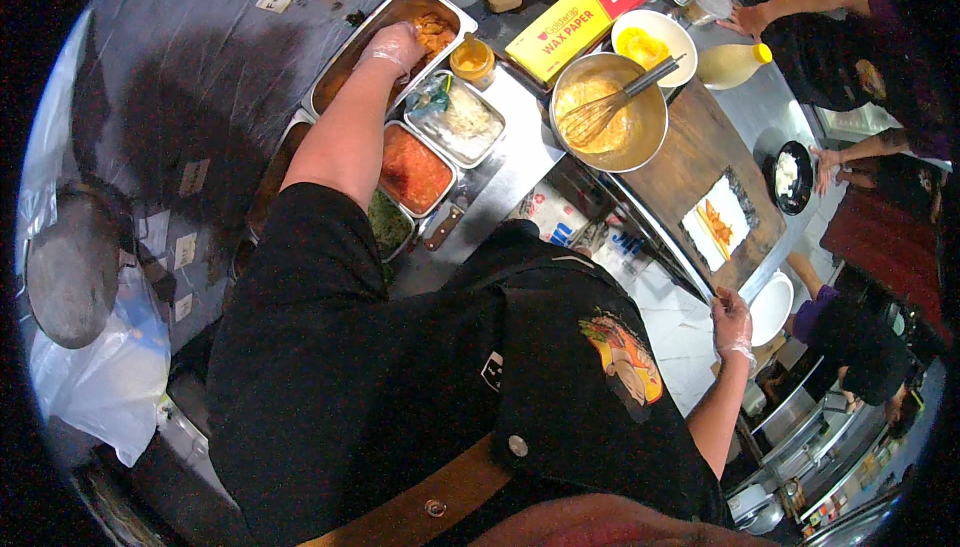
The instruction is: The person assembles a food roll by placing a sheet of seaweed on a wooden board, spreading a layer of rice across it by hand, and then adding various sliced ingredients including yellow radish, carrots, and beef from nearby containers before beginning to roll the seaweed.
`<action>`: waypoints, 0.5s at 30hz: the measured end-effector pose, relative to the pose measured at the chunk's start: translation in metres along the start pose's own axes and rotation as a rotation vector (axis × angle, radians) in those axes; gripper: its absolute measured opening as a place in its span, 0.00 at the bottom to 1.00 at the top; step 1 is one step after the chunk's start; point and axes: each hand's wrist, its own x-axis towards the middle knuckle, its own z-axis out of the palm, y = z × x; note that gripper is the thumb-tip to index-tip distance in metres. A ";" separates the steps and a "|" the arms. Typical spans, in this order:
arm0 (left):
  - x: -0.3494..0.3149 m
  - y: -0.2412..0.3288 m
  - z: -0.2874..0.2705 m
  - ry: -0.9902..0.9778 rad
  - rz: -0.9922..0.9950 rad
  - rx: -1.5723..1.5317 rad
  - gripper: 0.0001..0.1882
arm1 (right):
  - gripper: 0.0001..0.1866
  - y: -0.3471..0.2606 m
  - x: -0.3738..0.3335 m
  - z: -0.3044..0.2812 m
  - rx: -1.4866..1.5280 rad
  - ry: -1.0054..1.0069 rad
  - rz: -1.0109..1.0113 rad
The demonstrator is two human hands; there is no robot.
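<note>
My left hand [392,50], in a clear glove, reaches into a long metal pan [342,39] and touches the orange-brown shredded food [434,35] in it. Its fingertips are hidden down in the pan. My right hand [733,325], gloved too, hovers with loosely bent fingers by the near corner of a dark wooden board [690,142]; nothing shows in it. On that board lies a dark seaweed sheet [748,185] spread with white rice [735,203], with orange strips [714,226] across the middle. A white bowl [770,309] stands just beyond my right hand.
Metal pans of chopped red food [415,169] and white shreds [470,125] stand near a jar [472,62] and a knife [444,228]. A whisk [628,92] rests in a batter bowl [578,102]. Co-workers' hands [742,21] reach in from the right, one at a black bowl [788,177].
</note>
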 end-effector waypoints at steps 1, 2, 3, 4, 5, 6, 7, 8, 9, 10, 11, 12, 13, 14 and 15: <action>0.002 0.000 0.000 0.002 -0.007 0.028 0.21 | 0.19 0.003 -0.002 0.001 -0.011 0.003 0.007; 0.004 -0.003 0.002 0.018 -0.022 0.024 0.21 | 0.19 0.002 -0.003 0.000 -0.023 0.004 0.010; 0.006 -0.005 0.004 0.035 -0.037 0.020 0.20 | 0.19 0.001 -0.005 0.000 -0.034 0.005 0.014; 0.007 -0.010 0.005 0.051 -0.051 0.015 0.20 | 0.18 -0.001 -0.005 -0.001 -0.027 0.000 0.020; 0.009 -0.013 0.006 0.068 0.003 0.055 0.20 | 0.18 -0.002 -0.006 -0.003 -0.020 -0.001 0.033; 0.012 -0.028 0.003 0.040 0.043 0.077 0.20 | 0.18 0.000 -0.006 -0.004 -0.009 -0.004 0.035; 0.013 -0.045 -0.002 0.011 0.080 0.100 0.19 | 0.18 0.008 -0.003 -0.002 0.021 0.001 0.027; 0.014 -0.034 -0.007 -0.058 0.110 0.211 0.18 | 0.18 0.008 -0.008 -0.002 0.020 0.009 0.035; 0.014 -0.031 -0.015 -0.118 0.136 0.321 0.16 | 0.18 0.001 -0.012 -0.005 0.021 0.016 0.030; 0.001 -0.031 -0.015 -0.069 0.026 -0.125 0.15 | 0.18 -0.004 -0.013 -0.008 0.022 0.022 0.023; -0.012 -0.043 -0.020 -0.005 -0.090 -0.565 0.15 | 0.18 -0.006 -0.010 -0.011 0.003 0.022 0.010; -0.024 -0.043 -0.026 0.053 -0.195 -1.005 0.14 | 0.19 -0.003 -0.010 -0.011 -0.013 0.023 0.010; -0.037 -0.044 -0.035 0.056 -0.175 -1.076 0.15 | 0.20 0.000 -0.008 -0.012 -0.028 0.024 0.009; -0.047 -0.034 -0.048 0.043 -0.141 -1.147 0.16 | 0.20 0.001 -0.008 -0.014 -0.052 0.025 0.009; -0.057 -0.005 -0.063 0.002 -0.093 -1.209 0.17 | 0.20 0.002 -0.012 -0.015 -0.068 0.025 0.036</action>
